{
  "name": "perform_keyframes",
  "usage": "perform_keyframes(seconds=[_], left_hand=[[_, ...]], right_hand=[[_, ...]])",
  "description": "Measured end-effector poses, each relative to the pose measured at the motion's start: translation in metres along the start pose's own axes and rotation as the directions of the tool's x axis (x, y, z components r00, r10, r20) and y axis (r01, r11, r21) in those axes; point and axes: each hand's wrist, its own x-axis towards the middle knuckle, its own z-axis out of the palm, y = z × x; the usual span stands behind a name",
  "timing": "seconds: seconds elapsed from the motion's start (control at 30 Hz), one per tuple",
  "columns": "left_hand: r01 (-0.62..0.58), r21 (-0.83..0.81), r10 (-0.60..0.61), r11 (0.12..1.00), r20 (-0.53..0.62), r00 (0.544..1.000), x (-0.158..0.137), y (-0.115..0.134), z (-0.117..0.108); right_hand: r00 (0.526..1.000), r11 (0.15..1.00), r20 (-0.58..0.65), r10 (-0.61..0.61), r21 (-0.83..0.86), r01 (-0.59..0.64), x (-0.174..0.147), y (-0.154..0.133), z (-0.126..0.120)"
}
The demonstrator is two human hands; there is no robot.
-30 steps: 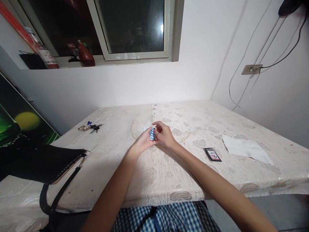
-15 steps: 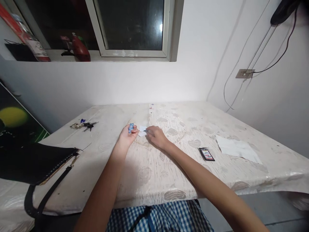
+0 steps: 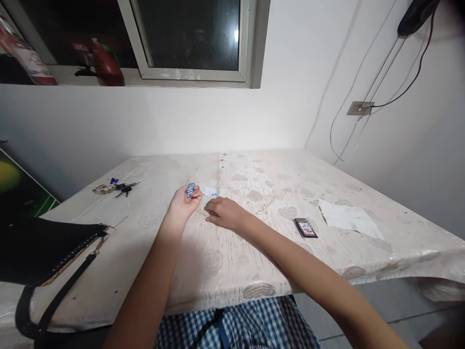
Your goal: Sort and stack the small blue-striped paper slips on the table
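My left hand (image 3: 184, 201) is closed around a small blue-and-white printed piece (image 3: 191, 190), held just above the table; I cannot make out whether it is a card or a wrapper. Beyond my fingertips lies a small white paper piece (image 3: 210, 192) with blue print along its right edge. On the near side of that paper, my right hand (image 3: 227, 213) rests low over the tablecloth with its fingers loosely bent and apart. Nothing shows in its grasp.
A patterned cloth covers the table (image 3: 225, 261). Keys (image 3: 125, 188) and a black bag (image 3: 54, 247) lie on the left. Rightward are a dark-edged card holder (image 3: 305, 228) and a white cloth or paper (image 3: 348, 218). A wall (image 3: 181, 121) stands behind.
My right hand has let go of the white paper piece and drawn back slightly toward me. My left hand still holds the blue-and-white piece. The view has shifted a little.
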Motion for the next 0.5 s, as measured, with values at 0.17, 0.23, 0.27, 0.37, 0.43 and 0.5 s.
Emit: perform_keyframes(seconds=[0.17,0.23,0.27,0.37,0.43,0.5], left_hand=[[0.011,-0.003,-0.011,1.000,-0.019,1.000,-0.001,0.000,0.000],[0.011,0.004,-0.011,1.000,-0.020,1.000,-0.002,0.000,0.000],[0.013,0.011,-0.013,1.000,-0.018,1.000,-0.002,0.000,0.000],[0.026,0.056,-0.027,0.998,0.010,1.000,-0.003,0.000,0.003],[0.023,0.097,-0.026,0.995,0.034,0.999,-0.003,-0.001,0.005],[0.018,0.128,-0.023,0.992,0.044,0.999,-0.003,-0.002,0.008]], right_hand=[[0.999,0.994,-0.039,-0.007,-0.112,0.002,-0.001,-0.013,-0.001],[0.999,0.993,-0.044,0.005,-0.117,-0.010,-0.001,-0.014,-0.001],[0.998,0.995,-0.058,0.021,-0.092,-0.026,-0.001,-0.013,-0.002],[0.980,0.991,-0.163,0.110,0.091,-0.096,-0.001,-0.004,-0.008],[0.952,0.958,-0.239,0.189,0.256,-0.126,0.000,0.004,-0.012],[0.913,0.902,-0.300,0.277,0.408,-0.140,0.002,0.014,-0.014]])
